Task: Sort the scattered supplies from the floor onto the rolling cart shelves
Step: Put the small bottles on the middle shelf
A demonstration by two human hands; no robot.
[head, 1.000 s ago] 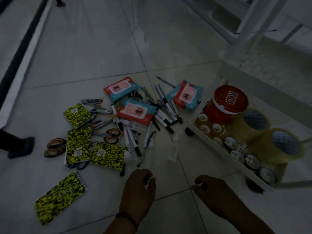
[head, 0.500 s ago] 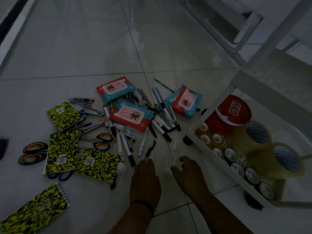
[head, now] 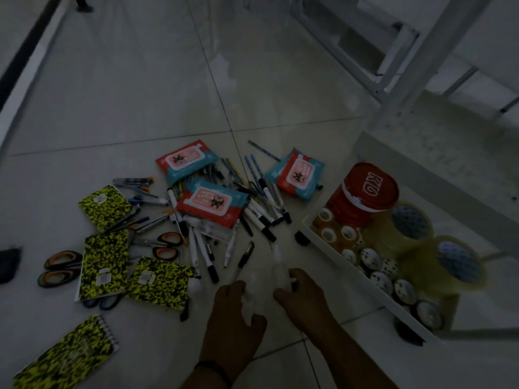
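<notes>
The right hand has its fingers curled around a clear bottle lying on the floor; the left hand curls over another pale, clear thing just beside it — what it is I cannot tell; both sit at the near edge of the pile; farther off lie pens, three wipe packs, scissors and, to the left, notebooks; on the right the cart — its low shelf holds a red tub and tape rolls.
</notes>
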